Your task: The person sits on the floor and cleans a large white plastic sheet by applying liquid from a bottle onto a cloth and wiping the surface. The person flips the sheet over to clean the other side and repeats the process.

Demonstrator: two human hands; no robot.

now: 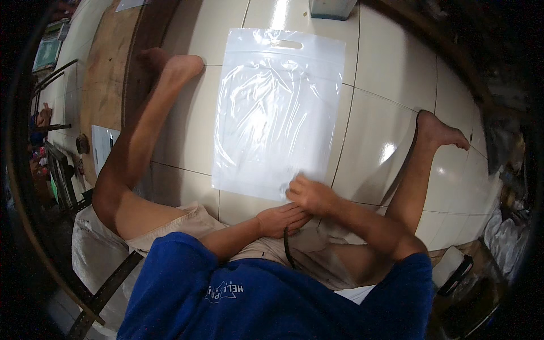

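We see a white plastic handle bag (272, 113) already laid flat on the tiled floor (391, 62), crumpling still left near its lower right corner. There our right hand (309, 194) curls, blurred; we cannot tell what it pinches. Our left hand (283, 220), fingers together, sits just below.

Item: my right hand (309, 195), blurred; at its fingertips, a crumpled clear bit (288, 184) (loose, or part of the white bag (277, 113), I cannot tell). Item: my left hand (280, 221), fingertips unclear beside the right. Also: pale container (333, 9), cut off by the upper edge; my blue shirt (272, 309), by the lower.
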